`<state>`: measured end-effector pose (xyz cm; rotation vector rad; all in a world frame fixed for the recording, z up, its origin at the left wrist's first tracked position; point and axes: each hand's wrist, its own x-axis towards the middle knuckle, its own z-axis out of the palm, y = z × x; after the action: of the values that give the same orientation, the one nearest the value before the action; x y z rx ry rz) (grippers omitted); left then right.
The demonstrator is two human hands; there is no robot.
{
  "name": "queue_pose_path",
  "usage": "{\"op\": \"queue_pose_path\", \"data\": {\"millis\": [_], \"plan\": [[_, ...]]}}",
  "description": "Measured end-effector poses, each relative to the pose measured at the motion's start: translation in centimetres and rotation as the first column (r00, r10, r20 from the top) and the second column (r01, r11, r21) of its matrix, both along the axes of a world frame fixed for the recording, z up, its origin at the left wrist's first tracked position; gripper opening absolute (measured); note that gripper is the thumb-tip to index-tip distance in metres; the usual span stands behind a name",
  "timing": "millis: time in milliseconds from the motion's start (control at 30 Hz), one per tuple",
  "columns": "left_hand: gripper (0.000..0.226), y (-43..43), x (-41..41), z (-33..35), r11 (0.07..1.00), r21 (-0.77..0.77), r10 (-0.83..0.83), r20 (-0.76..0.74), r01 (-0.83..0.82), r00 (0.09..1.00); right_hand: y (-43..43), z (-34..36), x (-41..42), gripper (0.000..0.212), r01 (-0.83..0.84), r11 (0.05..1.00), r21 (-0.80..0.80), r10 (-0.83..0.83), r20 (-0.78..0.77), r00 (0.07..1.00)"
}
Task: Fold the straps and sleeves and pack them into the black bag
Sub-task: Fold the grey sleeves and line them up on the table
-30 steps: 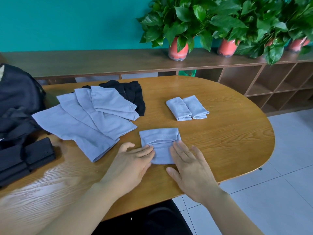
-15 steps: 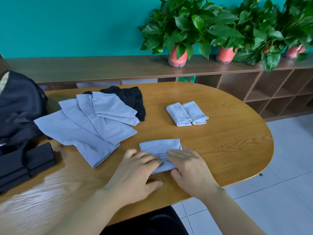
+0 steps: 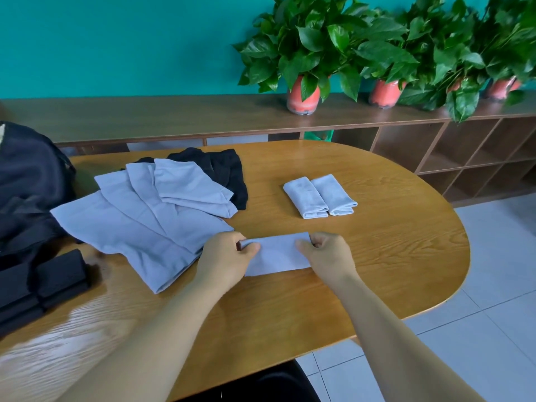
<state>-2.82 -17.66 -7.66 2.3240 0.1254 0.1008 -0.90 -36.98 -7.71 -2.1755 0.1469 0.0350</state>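
Note:
A folded light-blue sleeve point(image 3: 277, 253) lies near the table's front edge. My left hand point(image 3: 224, 261) pinches its left end and my right hand point(image 3: 326, 253) pinches its right end. Two folded blue sleeves point(image 3: 319, 196) lie side by side farther back. A fanned pile of unfolded blue sleeves point(image 3: 145, 219) lies to the left, partly over black fabric point(image 3: 220, 169). The black bag point(image 3: 29, 181) sits at the far left, with folded black straps point(image 3: 40, 282) in front of it.
The oval wooden table point(image 3: 391, 256) ends in a rounded edge at right, with tiled floor point(image 3: 478, 329) beyond. A low wooden shelf point(image 3: 464, 158) with potted plants point(image 3: 304, 53) runs along the teal wall behind.
The hands went from pressing flat on the sleeve to pinching its two ends. The sleeve is now folded into a narrower band.

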Motion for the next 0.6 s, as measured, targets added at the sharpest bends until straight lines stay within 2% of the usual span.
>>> {"op": "queue_pose_path", "data": {"millis": [100, 233, 333, 400, 467, 533, 600], "plan": [[0.019, -0.5, -0.2, -0.2, 0.993, 0.101, 0.057, 0.039, -0.061, 0.998, 0.8, -0.5, -0.2, 0.042, 0.077, 0.988, -0.135, -0.073, 0.034, 0.997], [0.027, -0.8, -1.1, -0.4, 0.969, 0.201, 0.123, 0.114, -0.144, 0.986, 1.3, -0.9, -0.6, 0.014, 0.116, 0.959, -0.260, -0.102, 0.068, 0.992], [0.010, -0.7, -1.6, -0.7, 0.962, 0.232, 0.078, 0.261, -0.141, 0.962, 1.5, -1.1, -0.7, 0.019, 0.153, 0.955, -0.254, -0.131, 0.103, 0.986], [0.015, -0.5, -1.6, -1.1, 0.950, 0.297, 0.000, 0.316, -0.099, 0.949, 1.6, -1.2, -0.8, 0.014, 0.179, 0.950, -0.256, -0.138, 0.171, 0.976], [0.019, -0.2, -1.6, -1.4, 0.932, 0.356, -0.045, 0.290, -0.065, 0.956, 1.5, -1.5, -1.0, 0.009, 0.175, 0.945, -0.277, -0.113, 0.226, 0.968], [0.031, 0.0, -1.8, -1.1, 0.937, 0.349, -0.055, 0.205, -0.021, 0.977, 1.1, -1.9, -1.2, 0.014, 0.157, 0.956, -0.247, -0.093, 0.253, 0.963], [0.038, 0.2, -2.4, -0.9, 0.949, 0.314, -0.035, 0.201, -0.030, 0.979, 0.5, -1.9, -1.6, 0.019, 0.170, 0.968, -0.184, -0.104, 0.321, 0.941]]}}
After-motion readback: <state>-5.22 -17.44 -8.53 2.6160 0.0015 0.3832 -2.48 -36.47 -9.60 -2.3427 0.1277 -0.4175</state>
